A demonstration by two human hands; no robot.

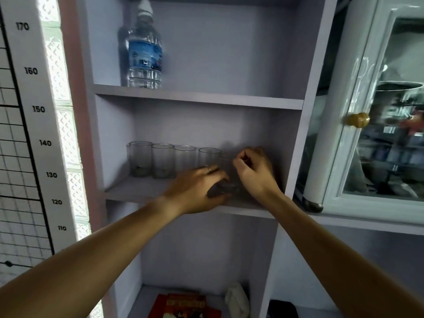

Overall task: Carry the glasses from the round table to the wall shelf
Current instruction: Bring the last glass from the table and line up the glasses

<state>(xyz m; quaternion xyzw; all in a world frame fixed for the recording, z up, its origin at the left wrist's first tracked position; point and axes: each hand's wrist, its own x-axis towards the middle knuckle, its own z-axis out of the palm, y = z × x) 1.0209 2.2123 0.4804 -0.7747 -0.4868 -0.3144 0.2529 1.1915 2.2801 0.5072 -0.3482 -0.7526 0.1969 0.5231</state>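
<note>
Several clear glasses (162,160) stand in a row at the back of the middle board of the pale lilac wall shelf (135,190). At the right end of the row a further glass (226,173) sits between my hands. My left hand (197,191) wraps its fingers round the base of that glass; a ring shows on one finger. My right hand (253,171) pinches the rim of the same glass from the right. The glass is partly hidden behind both hands. The round table is out of view.
A plastic water bottle (144,56) stands on the board above. Below, a red box (183,305) and a white bundle (236,299) lie on a lower board. A glass-door cabinet (367,125) with a gold knob is at the right, a height chart (34,111) at the left.
</note>
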